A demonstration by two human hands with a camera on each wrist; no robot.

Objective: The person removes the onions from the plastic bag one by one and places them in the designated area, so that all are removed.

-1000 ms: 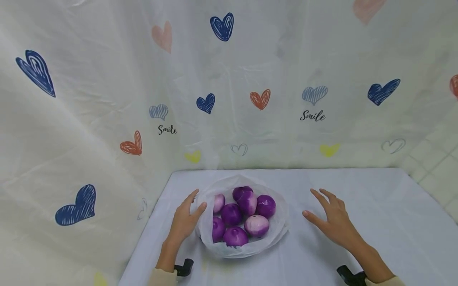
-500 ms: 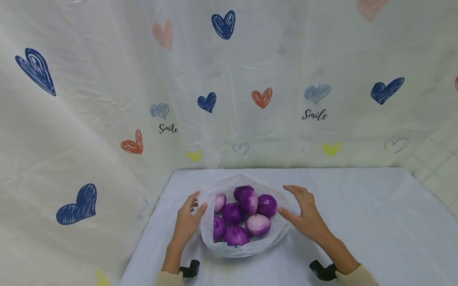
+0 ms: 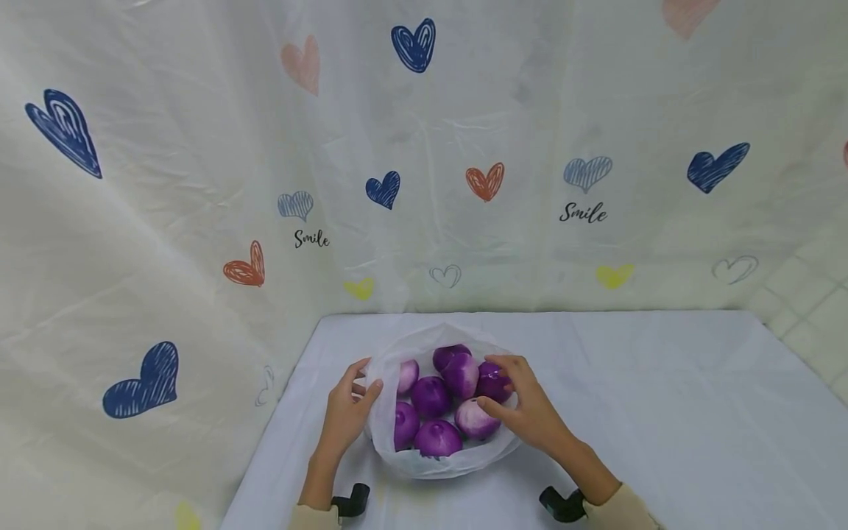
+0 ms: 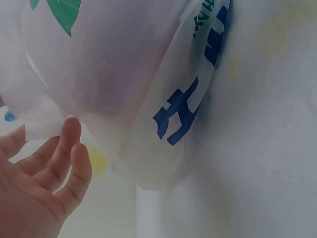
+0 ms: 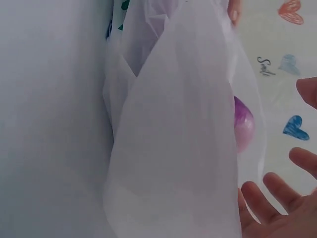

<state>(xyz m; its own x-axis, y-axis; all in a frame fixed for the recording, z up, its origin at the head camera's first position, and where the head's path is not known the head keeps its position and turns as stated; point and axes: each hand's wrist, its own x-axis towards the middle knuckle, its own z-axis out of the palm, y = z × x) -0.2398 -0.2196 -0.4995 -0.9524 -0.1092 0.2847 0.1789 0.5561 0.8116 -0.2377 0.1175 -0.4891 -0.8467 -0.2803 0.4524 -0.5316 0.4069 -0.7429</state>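
Note:
A white plastic bag (image 3: pixel 440 470) stands on the table with its mouth wide, holding several peeled purple onions. My left hand (image 3: pixel 344 412) is at the bag's left rim, thumb and fingers apart. In the left wrist view, fingertips of the left hand (image 4: pixel 39 183) touch the thin plastic, and blue and green print shows on the bag. My right hand (image 3: pixel 530 408) reaches over the right rim, its spread thumb and fingers around the pale-topped onion (image 3: pixel 475 419) and the dark onion (image 3: pixel 492 383). In the right wrist view, the bag's side (image 5: pixel 173 129) hides most of the onions.
A white cloth covers the table (image 3: pixel 636 412). A pale curtain (image 3: pixel 517 96) with printed hearts hangs behind and to the left. Other onions, such as a front one (image 3: pixel 437 439) and a back one (image 3: pixel 459 377), lie close together in the bag.
My right hand has moved left from the right side of the table to over the onions inside the bag's mouth. The left hand has stayed at the left rim.

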